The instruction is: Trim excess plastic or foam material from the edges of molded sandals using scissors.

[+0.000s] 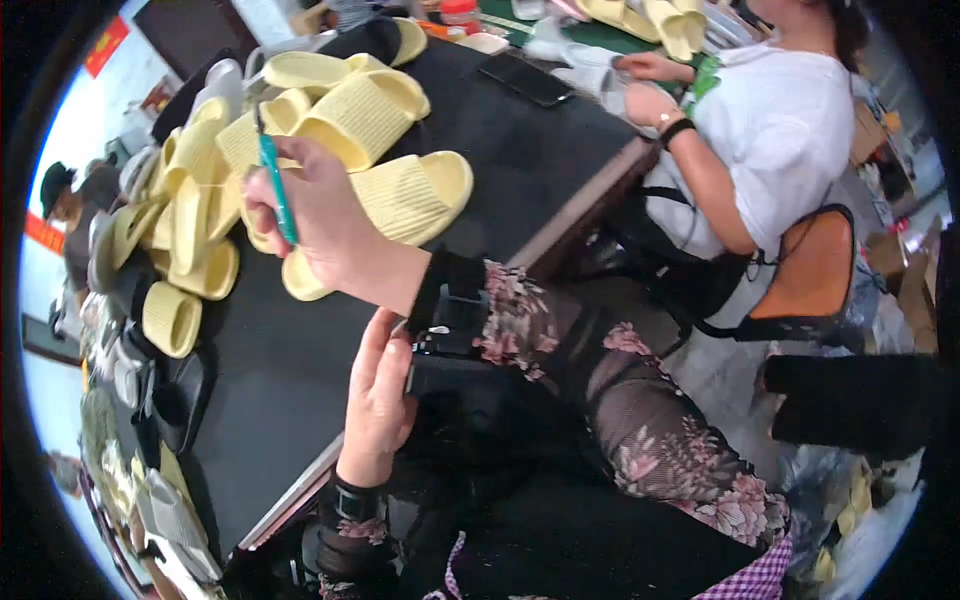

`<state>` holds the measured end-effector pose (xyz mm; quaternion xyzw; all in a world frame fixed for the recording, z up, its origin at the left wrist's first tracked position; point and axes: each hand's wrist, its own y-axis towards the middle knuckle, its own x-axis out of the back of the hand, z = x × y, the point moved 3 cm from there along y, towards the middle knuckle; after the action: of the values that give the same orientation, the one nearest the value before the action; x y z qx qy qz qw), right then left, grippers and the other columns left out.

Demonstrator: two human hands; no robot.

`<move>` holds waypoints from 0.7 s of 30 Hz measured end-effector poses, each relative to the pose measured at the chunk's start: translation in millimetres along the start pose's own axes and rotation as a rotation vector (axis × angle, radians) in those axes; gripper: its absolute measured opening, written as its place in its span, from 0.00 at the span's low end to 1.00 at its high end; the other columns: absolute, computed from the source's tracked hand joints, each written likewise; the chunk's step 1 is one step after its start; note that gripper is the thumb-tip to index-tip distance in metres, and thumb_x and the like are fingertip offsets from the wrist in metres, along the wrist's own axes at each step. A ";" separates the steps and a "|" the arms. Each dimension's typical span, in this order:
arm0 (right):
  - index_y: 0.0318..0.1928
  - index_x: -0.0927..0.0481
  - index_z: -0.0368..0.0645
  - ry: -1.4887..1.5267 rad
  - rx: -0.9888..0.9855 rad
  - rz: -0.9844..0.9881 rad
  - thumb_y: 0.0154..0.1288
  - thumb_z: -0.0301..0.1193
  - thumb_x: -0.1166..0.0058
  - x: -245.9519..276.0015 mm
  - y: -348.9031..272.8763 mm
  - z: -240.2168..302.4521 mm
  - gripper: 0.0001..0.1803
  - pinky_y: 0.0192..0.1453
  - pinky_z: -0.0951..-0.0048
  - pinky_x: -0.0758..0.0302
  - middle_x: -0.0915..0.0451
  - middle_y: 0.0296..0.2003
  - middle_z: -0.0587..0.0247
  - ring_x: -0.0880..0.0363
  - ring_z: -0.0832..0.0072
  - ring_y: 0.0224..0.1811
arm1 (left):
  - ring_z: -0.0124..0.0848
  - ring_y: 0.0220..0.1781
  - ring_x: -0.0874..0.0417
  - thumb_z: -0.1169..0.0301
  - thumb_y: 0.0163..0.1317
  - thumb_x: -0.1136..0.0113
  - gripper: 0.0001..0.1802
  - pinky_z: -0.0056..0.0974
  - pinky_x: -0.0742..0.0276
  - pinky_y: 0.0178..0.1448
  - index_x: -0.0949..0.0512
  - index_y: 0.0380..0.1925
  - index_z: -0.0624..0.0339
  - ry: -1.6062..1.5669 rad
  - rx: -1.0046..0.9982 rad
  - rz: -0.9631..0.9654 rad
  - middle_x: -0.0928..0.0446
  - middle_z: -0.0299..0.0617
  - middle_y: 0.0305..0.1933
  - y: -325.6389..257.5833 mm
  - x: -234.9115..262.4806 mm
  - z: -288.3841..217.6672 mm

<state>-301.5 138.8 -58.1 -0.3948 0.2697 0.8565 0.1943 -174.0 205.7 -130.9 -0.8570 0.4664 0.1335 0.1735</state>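
Observation:
My right hand [325, 215] is closed round a slim teal-handled tool [278, 190] with a thin dark tip, pen-like in shape. It is raised over the table, in front of pale yellow ribbed slippers [415, 200]. Below my right wrist, my left hand [378, 405] has its fingers close together at the table's near edge. Its fingertips meet beside a dark, shiny thing [440, 345], partly hidden by my right sleeve; what they hold is too small to make out.
More yellow slippers [355, 115] are heaped at the far left, with grey and black ones [183, 400] along the left side. A black phone [525, 78] lies on the dark table [270, 390]. At right, a person in white [770, 130] sits on an orange-backed chair [808, 265], handling a pale item.

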 end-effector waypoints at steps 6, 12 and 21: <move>0.41 0.30 0.37 0.060 -0.076 -0.058 0.54 0.27 0.49 9.8 -7.1 14.5 0.13 0.12 0.79 0.36 0.29 0.23 0.65 0.31 0.80 0.17 | 0.31 0.56 0.30 0.63 0.65 0.48 0.34 0.36 0.34 0.60 0.49 0.65 0.65 -0.101 0.002 0.072 0.37 0.46 0.61 0.0 -11.7 14.2; 0.29 0.31 0.44 0.223 -0.158 0.020 0.54 0.28 0.49 2.9 -14.4 14.1 0.05 0.15 0.79 0.36 0.30 0.21 0.66 0.33 0.80 0.17 | 0.31 0.56 0.29 0.67 0.66 0.52 0.31 0.35 0.31 0.58 0.49 0.66 0.61 -0.066 0.079 -0.022 0.35 0.44 0.59 -11.4 -21.9 11.7; 0.37 0.32 0.50 0.397 -0.355 -0.069 0.56 0.32 0.45 -34.6 -31.9 10.9 0.10 0.19 0.83 0.37 0.32 0.28 0.71 0.34 0.86 0.22 | 0.30 0.47 0.22 0.64 0.66 0.52 0.27 0.34 0.22 0.44 0.42 0.64 0.56 0.042 -0.087 0.191 0.28 0.42 0.54 -18.3 1.6 3.5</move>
<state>-269.0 166.2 -35.0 -0.5918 0.1346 0.7891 0.0943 -157.9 215.2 -131.5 -0.8180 0.5434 0.1515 0.1126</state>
